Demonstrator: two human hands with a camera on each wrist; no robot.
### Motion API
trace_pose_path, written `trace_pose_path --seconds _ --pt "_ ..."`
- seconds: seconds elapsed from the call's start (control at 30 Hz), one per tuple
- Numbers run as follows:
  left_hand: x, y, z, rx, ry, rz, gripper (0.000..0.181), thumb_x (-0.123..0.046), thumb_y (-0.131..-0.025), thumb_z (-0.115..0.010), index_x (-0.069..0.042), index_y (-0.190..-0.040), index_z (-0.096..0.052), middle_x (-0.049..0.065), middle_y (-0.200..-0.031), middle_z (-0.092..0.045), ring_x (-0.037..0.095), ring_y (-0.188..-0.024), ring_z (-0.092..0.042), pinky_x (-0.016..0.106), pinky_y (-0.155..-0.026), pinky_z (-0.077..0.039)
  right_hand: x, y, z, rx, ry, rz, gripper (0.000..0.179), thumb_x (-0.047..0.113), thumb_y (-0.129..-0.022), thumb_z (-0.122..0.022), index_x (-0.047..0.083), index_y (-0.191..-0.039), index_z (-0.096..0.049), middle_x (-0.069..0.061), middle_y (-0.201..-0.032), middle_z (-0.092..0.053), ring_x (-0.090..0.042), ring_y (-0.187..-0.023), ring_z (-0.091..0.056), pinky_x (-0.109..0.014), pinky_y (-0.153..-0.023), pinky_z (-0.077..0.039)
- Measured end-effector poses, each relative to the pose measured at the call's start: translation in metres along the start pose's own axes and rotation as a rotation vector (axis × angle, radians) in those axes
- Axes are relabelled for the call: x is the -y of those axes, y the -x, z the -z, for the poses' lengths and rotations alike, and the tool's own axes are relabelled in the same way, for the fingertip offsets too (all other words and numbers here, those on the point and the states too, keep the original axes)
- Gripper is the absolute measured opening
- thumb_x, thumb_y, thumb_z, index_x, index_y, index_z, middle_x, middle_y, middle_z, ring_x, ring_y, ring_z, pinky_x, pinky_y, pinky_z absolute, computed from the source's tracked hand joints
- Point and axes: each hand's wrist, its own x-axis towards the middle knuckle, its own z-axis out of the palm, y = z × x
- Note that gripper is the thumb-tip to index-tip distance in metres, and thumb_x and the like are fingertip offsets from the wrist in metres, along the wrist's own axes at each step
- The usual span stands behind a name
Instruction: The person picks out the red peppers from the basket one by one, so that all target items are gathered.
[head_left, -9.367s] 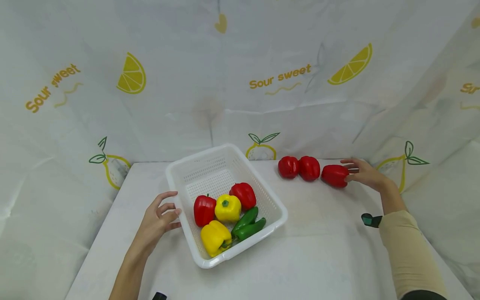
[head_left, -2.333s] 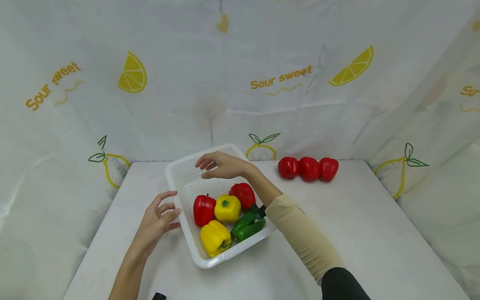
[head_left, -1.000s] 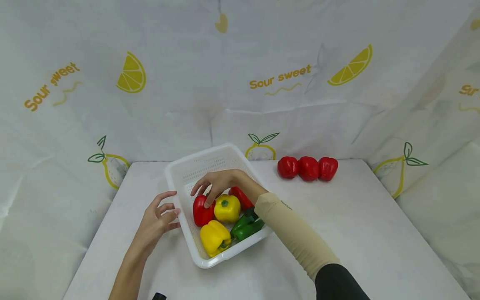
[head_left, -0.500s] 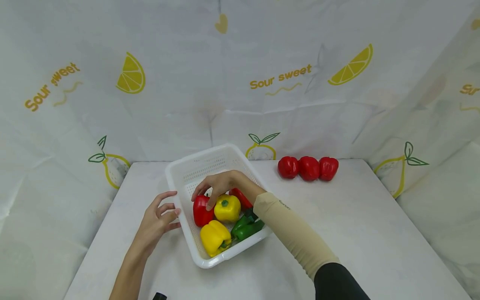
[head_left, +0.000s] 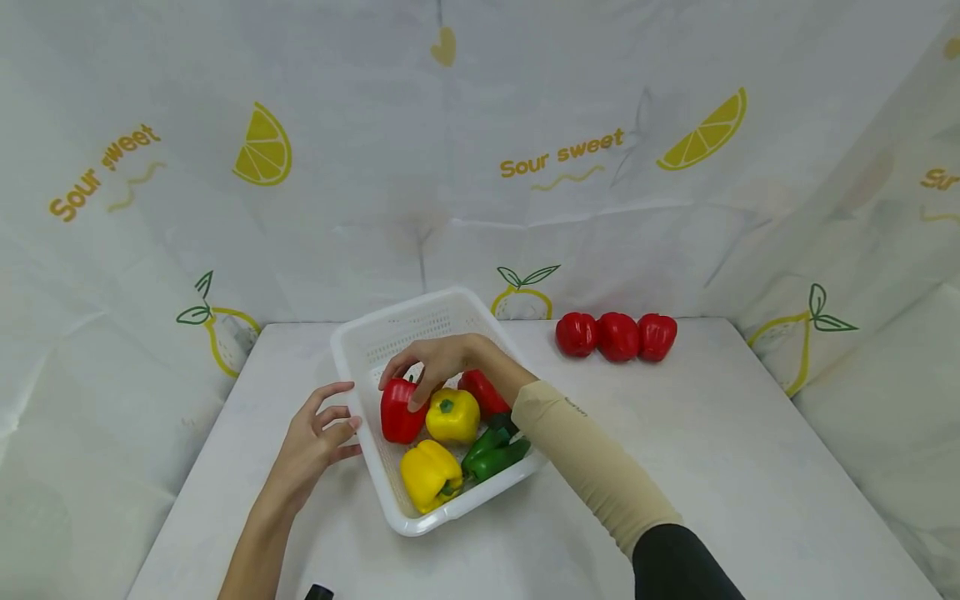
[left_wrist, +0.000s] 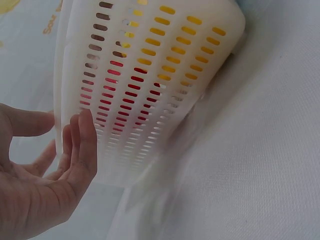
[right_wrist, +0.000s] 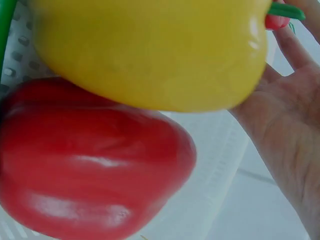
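Note:
In the head view my right hand point(head_left: 431, 367) grips a red bell pepper point(head_left: 399, 412) at the left side of a white perforated basket point(head_left: 555, 429). My left hand point(head_left: 318, 429) pinches the basket's left rim; in the left wrist view, fingers point(left_wrist: 86, 135) lie against the outer wall. A yellow bell pepper point(head_left: 453, 421) is right beside the gripped one, and another yellow bell pepper point(head_left: 429, 479) lies in front. Also in the basket are a second red bell pepper point(head_left: 483, 392), partly behind my right forearm, and green peppers point(head_left: 498, 458). The right wrist view shows only a sliver of the gripped pepper point(right_wrist: 276, 21).
Three red bell peppers point(head_left: 618, 337) stand in a row at the table's back edge, right of the basket. The white table point(head_left: 720, 467) meets a white sheet point(head_left: 600, 242) printed with lemons behind. A small black object point(head_left: 319, 592) shows at the front edge.
My right hand came from the far-right red pepper, over the basket, and down onto the red pepper inside. That pepper has just shifted slightly up and left. My left hand has stayed at the rim.

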Motion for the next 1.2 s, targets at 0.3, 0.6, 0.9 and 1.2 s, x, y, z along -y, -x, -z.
trace_pose_path --seconds 0.3,0.6,0.9,1.2 --pt "0.001 0.000 -0.001 -0.006 -0.015 -0.001 0.064 -0.014 -0.104 -0.066 -0.019 -0.162 -0.039 0.021 -0.132 -0.065 0.013 -0.102 -0.075 0.037 -0.090 -0.069 0.003 0.009 0.006 -0.020 -0.045 0.059 0.070 0.006 -0.087 -0.087 0.012 -0.152 -0.060 -0.007 -0.152 -0.060 -0.025 -0.121 -0.072 -0.034 -0.098 -0.067" --pt "0.001 0.000 0.000 -0.005 -0.009 -0.002 0.064 -0.012 -0.105 -0.064 -0.017 -0.163 -0.037 0.014 -0.124 -0.066 0.015 -0.102 -0.075 0.038 -0.090 -0.070 0.002 0.018 0.014 -0.037 -0.022 0.106 0.067 0.009 -0.091 -0.084 0.011 -0.152 -0.058 -0.008 -0.154 -0.059 -0.029 -0.128 -0.067 -0.035 -0.100 -0.067" --pt "0.000 0.001 0.000 0.002 -0.001 -0.003 0.064 -0.012 -0.105 -0.064 -0.016 -0.163 -0.037 0.006 -0.117 -0.067 0.015 -0.100 -0.074 0.036 -0.089 -0.070 0.005 0.030 0.021 -0.085 0.010 0.151 0.068 0.013 -0.089 -0.085 0.012 -0.152 -0.058 -0.007 -0.153 -0.060 -0.030 -0.133 -0.063 -0.035 -0.100 -0.066" --pt "-0.001 0.001 0.000 0.000 0.009 -0.004 0.062 -0.011 -0.105 -0.065 -0.018 -0.161 -0.040 0.005 -0.116 -0.067 0.015 -0.099 -0.075 0.035 -0.089 -0.070 0.009 0.044 0.030 -0.113 0.036 0.223 0.066 0.014 -0.089 -0.083 0.012 -0.151 -0.060 -0.007 -0.151 -0.063 -0.033 -0.138 -0.060 -0.034 -0.104 -0.064"
